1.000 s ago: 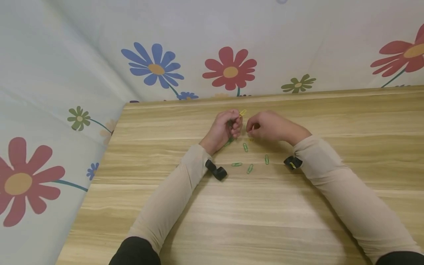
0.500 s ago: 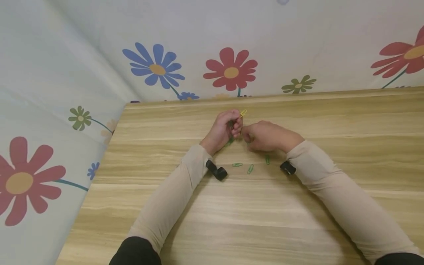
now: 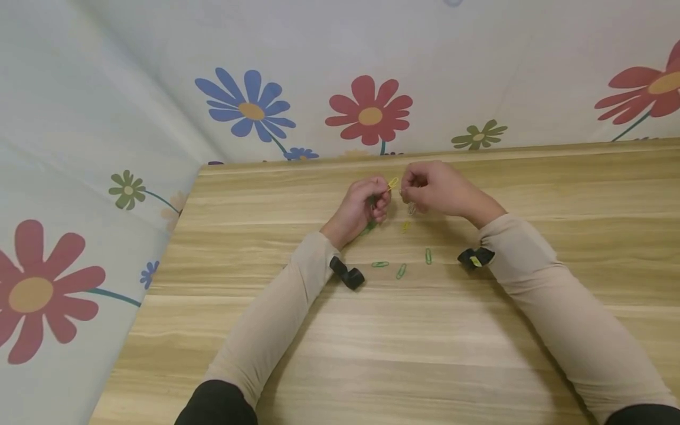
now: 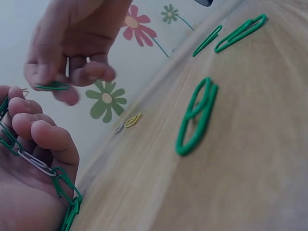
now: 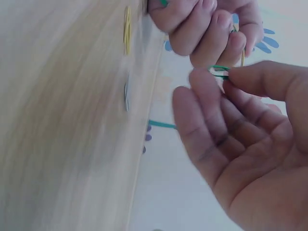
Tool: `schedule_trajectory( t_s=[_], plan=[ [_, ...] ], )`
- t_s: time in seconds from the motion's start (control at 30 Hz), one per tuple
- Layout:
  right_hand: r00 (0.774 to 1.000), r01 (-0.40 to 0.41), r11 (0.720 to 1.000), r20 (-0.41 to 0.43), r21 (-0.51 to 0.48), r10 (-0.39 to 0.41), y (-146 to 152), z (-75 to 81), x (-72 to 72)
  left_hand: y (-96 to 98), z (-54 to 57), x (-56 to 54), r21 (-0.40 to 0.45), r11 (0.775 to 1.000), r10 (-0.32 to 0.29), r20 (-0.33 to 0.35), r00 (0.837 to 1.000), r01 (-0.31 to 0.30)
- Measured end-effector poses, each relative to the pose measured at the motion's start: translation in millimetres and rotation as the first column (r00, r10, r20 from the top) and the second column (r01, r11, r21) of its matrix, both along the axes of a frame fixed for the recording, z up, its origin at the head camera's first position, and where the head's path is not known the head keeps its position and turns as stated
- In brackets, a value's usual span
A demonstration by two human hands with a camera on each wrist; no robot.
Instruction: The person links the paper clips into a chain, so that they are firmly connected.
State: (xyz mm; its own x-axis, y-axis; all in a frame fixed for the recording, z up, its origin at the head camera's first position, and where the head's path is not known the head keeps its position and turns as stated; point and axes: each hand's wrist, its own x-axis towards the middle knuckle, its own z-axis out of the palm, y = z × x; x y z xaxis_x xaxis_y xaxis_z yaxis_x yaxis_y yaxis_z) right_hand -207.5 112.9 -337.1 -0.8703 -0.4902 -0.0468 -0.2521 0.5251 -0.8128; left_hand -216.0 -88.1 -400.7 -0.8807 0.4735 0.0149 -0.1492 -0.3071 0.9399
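Note:
In the head view my left hand (image 3: 365, 205) is raised above the table and grips a chain of linked paper clips. A yellow paper clip (image 3: 393, 183) sticks out past its thumb and fingertip. Across the palm, in the left wrist view, run green links (image 4: 66, 185) and a white link (image 4: 36, 162); the curled fingers hide part of the chain. Facing it, my right hand (image 3: 442, 192) pinches a loose green paper clip (image 4: 52, 86) between thumb and fingertips. That clip is close to the yellow one; whether they touch I cannot tell.
Three green paper clips (image 3: 401, 271) lie on the wooden table (image 3: 382, 354) nearer the body. Below the right hand are a yellow paper clip (image 3: 406, 226) and a white one (image 3: 411, 208). A flower-printed cloth (image 3: 425, 71) hangs behind the table's far edge.
My right hand dipped to the table, took up the green paper clip lying nearest the hands, and rose again beside the left hand. The left hand has barely moved.

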Motion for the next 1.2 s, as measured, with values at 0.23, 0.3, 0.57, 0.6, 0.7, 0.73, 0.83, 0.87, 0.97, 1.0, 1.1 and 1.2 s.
schedule_trajectory(
  t_s=[0.23, 0.3, 0.57, 0.6, 0.7, 0.73, 0.83, 0.87, 0.97, 1.0, 1.1, 1.2],
  plan=[
    [0.995, 0.090, 0.986, -0.032, -0.137, -0.095, -4, -1.4, 1.2, 0.8, -0.4, 0.2, -0.056, 0.998, -0.009, -0.040, 0.999, 0.006],
    [0.992, 0.111, 0.981, -0.049, -0.157, -0.120, -4, -1.6, 1.9, 1.1, -1.1, 0.0, -0.064, 0.998, -0.013, -0.045, 0.999, 0.010],
    [0.979, 0.123, 0.989, -0.152, -0.082, -0.134, -9, -3.7, 4.0, 1.2, -1.7, -0.5, -0.073, 0.997, -0.013, -0.058, 0.998, 0.009],
    [0.976, 0.125, 0.990, -0.175, -0.058, -0.133, -10, -4.3, 3.8, 1.0, -1.7, -0.6, -0.072, 0.997, -0.012, -0.058, 0.998, 0.008],
    [0.965, 0.134, 0.991, -0.229, 0.005, -0.129, -12, -6.7, 3.0, 0.3, -2.7, -0.9, -0.073, 0.997, -0.010, -0.061, 0.998, 0.005],
    [0.963, 0.136, 0.991, -0.237, 0.017, -0.128, -12, -6.9, 2.7, 0.1, -2.8, -1.1, -0.072, 0.997, -0.010, -0.060, 0.998, 0.005],
    [0.964, 0.134, 0.990, -0.235, 0.036, -0.122, -12, -7.9, 1.8, -0.4, -3.2, -1.4, -0.070, 0.998, -0.009, -0.058, 0.998, 0.005],
    [0.967, 0.129, 0.991, -0.229, 0.045, -0.115, -12, -7.9, 1.6, -0.6, -3.4, -1.4, -0.064, 0.998, -0.007, -0.052, 0.999, 0.004],
    [0.973, 0.101, 0.990, -0.219, 0.095, -0.078, -12, -8.4, 0.9, -1.0, -3.7, -1.5, -0.041, 0.999, 0.005, -0.034, 0.999, -0.006],
    [0.974, 0.089, 0.990, -0.216, 0.112, -0.064, -12, -8.6, 0.7, -1.1, -3.8, -1.4, -0.032, 0.999, 0.009, -0.027, 1.000, -0.009],
    [0.979, 0.065, 0.991, -0.198, 0.120, -0.040, -11, -8.4, 0.9, -1.2, -3.6, -0.9, -0.015, 1.000, 0.014, -0.018, 1.000, -0.014],
    [0.987, 0.080, 0.996, -0.142, 0.031, -0.075, -10, -7.5, 1.3, -0.8, -3.0, -0.8, -0.014, 1.000, 0.007, -0.023, 1.000, -0.008]
  ],
)
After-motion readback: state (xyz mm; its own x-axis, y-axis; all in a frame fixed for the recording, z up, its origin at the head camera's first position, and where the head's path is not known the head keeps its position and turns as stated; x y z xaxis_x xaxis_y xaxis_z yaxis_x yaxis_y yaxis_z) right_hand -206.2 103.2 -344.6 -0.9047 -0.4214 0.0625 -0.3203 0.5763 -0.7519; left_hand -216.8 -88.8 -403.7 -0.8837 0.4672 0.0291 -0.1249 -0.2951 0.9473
